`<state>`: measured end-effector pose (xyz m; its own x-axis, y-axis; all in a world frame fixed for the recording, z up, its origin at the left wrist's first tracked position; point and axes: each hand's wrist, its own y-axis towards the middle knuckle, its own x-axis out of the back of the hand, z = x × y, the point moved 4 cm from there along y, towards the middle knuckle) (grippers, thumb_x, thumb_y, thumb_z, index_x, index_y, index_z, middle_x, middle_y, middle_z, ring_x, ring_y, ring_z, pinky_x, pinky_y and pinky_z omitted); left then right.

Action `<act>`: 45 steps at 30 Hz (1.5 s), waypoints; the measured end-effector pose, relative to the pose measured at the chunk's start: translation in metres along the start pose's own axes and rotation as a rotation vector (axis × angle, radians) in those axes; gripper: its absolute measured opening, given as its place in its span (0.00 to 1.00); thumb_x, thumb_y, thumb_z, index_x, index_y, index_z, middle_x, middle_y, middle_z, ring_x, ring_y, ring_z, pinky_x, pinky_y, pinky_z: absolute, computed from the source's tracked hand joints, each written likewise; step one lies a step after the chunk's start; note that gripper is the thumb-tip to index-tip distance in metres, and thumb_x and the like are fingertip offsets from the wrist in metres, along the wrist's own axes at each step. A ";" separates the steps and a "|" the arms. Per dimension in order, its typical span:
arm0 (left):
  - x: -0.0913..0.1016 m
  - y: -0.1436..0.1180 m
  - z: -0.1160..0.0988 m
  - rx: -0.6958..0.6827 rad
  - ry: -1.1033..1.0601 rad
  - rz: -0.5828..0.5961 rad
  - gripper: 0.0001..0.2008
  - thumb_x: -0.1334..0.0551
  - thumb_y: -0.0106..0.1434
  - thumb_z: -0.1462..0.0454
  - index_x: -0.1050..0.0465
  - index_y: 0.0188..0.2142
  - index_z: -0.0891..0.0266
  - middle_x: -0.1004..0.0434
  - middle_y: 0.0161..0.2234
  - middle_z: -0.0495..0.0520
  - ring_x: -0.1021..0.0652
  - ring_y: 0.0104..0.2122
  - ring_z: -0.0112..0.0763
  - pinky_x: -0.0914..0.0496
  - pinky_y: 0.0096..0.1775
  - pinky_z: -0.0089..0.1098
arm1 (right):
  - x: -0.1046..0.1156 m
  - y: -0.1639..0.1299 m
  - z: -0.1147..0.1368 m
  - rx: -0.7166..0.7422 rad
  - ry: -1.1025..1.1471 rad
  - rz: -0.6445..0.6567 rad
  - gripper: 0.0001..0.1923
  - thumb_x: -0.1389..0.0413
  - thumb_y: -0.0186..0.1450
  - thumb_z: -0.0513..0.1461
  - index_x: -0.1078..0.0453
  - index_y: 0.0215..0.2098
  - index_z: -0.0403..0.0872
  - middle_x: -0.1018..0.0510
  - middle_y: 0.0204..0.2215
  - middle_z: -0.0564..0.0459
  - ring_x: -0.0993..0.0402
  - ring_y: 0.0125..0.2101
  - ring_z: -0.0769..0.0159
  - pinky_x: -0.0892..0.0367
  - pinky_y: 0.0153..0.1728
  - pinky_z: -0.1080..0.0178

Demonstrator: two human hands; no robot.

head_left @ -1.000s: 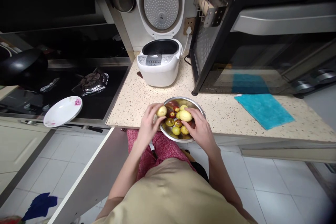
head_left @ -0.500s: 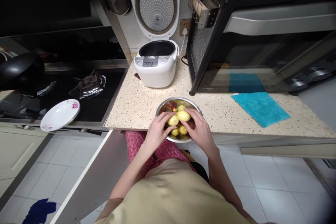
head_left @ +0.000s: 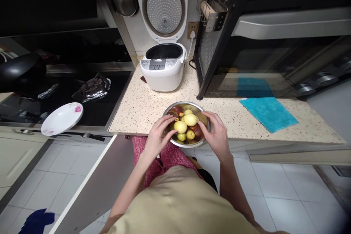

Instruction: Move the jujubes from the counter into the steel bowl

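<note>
Hands (head_left: pixel 189 137) flank round steel bowl (head_left: pixel 167 110) of smooth fruit (head_left: pixel 190 119).

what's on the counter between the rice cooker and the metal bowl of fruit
Nothing: in the head view, the speckled counter is bare between the rice cooker and the metal bowl, which both hands flank.
</note>
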<state>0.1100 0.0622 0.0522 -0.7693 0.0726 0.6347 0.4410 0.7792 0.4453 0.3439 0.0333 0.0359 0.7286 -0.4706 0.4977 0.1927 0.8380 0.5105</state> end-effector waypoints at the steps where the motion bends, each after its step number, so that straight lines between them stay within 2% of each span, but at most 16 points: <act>1: 0.003 0.000 0.001 0.010 0.007 -0.027 0.19 0.37 0.73 0.59 0.29 0.61 0.53 0.24 0.60 0.59 0.23 0.60 0.43 0.27 0.62 0.52 | 0.005 0.000 -0.003 -0.009 -0.011 -0.030 0.13 0.45 0.73 0.45 0.26 0.52 0.51 0.20 0.50 0.44 0.23 0.53 0.51 0.28 0.57 0.47; 5: 0.008 0.005 0.003 0.015 0.005 -0.104 0.15 0.38 0.74 0.61 0.26 0.59 0.54 0.23 0.58 0.58 0.23 0.59 0.43 0.26 0.61 0.52 | 0.021 -0.004 -0.015 -0.058 -0.051 -0.096 0.13 0.45 0.72 0.46 0.26 0.50 0.50 0.19 0.47 0.44 0.22 0.49 0.52 0.26 0.53 0.48; 8: 0.006 0.011 -0.002 -0.028 -0.016 -0.106 0.15 0.39 0.74 0.61 0.26 0.59 0.53 0.24 0.59 0.58 0.24 0.60 0.43 0.27 0.61 0.52 | 0.024 -0.010 -0.027 -0.155 -0.040 -0.081 0.16 0.43 0.71 0.51 0.25 0.47 0.49 0.18 0.43 0.45 0.21 0.40 0.54 0.24 0.43 0.52; 12: -0.005 0.021 -0.007 -0.115 -0.038 -0.035 0.18 0.39 0.74 0.60 0.28 0.62 0.52 0.28 0.63 0.60 0.28 0.64 0.46 0.30 0.64 0.55 | 0.020 -0.016 -0.038 -0.297 0.051 0.053 0.22 0.44 0.70 0.58 0.26 0.35 0.49 0.19 0.31 0.49 0.24 0.30 0.59 0.29 0.32 0.60; 17: -0.021 0.031 -0.004 -0.110 -0.100 0.061 0.23 0.37 0.73 0.57 0.32 0.65 0.51 0.34 0.67 0.60 0.31 0.67 0.48 0.33 0.67 0.54 | 0.010 -0.019 -0.039 -0.430 0.298 0.197 0.32 0.41 0.63 0.65 0.37 0.22 0.49 0.32 0.19 0.57 0.34 0.22 0.67 0.35 0.24 0.65; 20: -0.028 0.034 -0.002 -0.071 -0.111 0.073 0.28 0.35 0.71 0.54 0.36 0.68 0.50 0.36 0.69 0.61 0.32 0.68 0.50 0.35 0.67 0.55 | 0.002 -0.021 -0.035 -0.516 0.446 0.210 0.32 0.38 0.59 0.66 0.40 0.22 0.50 0.34 0.18 0.58 0.35 0.21 0.68 0.34 0.22 0.65; 24: -0.033 0.039 0.007 -0.034 -0.143 0.020 0.32 0.33 0.69 0.52 0.37 0.69 0.48 0.37 0.70 0.61 0.34 0.69 0.52 0.38 0.68 0.58 | -0.007 -0.018 -0.028 -0.570 0.528 0.122 0.30 0.35 0.56 0.65 0.35 0.25 0.49 0.32 0.19 0.58 0.37 0.19 0.69 0.38 0.17 0.66; 27: -0.039 0.046 0.023 -0.023 -0.249 -0.040 0.36 0.30 0.65 0.50 0.38 0.69 0.50 0.36 0.69 0.63 0.34 0.69 0.53 0.38 0.68 0.58 | -0.012 -0.006 -0.021 -0.546 0.515 0.056 0.28 0.35 0.57 0.62 0.36 0.26 0.50 0.32 0.18 0.59 0.39 0.18 0.70 0.40 0.16 0.67; 31: -0.052 0.055 0.048 -0.007 -0.352 -0.128 0.44 0.27 0.60 0.49 0.41 0.70 0.53 0.36 0.68 0.65 0.33 0.68 0.54 0.40 0.68 0.58 | -0.017 0.020 -0.011 -0.451 0.438 -0.012 0.27 0.38 0.61 0.58 0.45 0.24 0.52 0.41 0.17 0.62 0.44 0.17 0.72 0.46 0.17 0.68; 37: -0.068 0.062 0.066 0.085 -0.462 -0.225 0.45 0.26 0.59 0.51 0.43 0.70 0.56 0.36 0.68 0.66 0.33 0.68 0.51 0.40 0.69 0.54 | -0.024 0.061 0.011 -0.268 0.283 -0.101 0.22 0.42 0.64 0.49 0.48 0.23 0.51 0.44 0.19 0.62 0.45 0.21 0.72 0.48 0.23 0.66; 41: -0.069 0.060 0.076 0.189 -0.525 -0.283 0.49 0.23 0.57 0.54 0.46 0.71 0.56 0.37 0.68 0.66 0.33 0.68 0.51 0.39 0.68 0.51 | -0.031 0.081 0.023 -0.192 0.208 -0.103 0.20 0.43 0.64 0.47 0.47 0.22 0.51 0.44 0.19 0.62 0.46 0.21 0.71 0.48 0.25 0.65; 45: -0.064 0.056 0.089 0.236 -0.508 -0.368 0.49 0.23 0.55 0.52 0.43 0.69 0.57 0.36 0.66 0.67 0.32 0.67 0.53 0.39 0.68 0.52 | -0.037 0.095 0.026 -0.163 0.190 -0.100 0.20 0.43 0.64 0.46 0.48 0.22 0.51 0.45 0.18 0.62 0.46 0.21 0.71 0.49 0.25 0.65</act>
<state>0.1431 0.1567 -0.0201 -0.9977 0.0149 0.0664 0.0396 0.9204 0.3891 0.3180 0.1232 0.0842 0.8082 -0.5058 0.3018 0.3619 0.8307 0.4230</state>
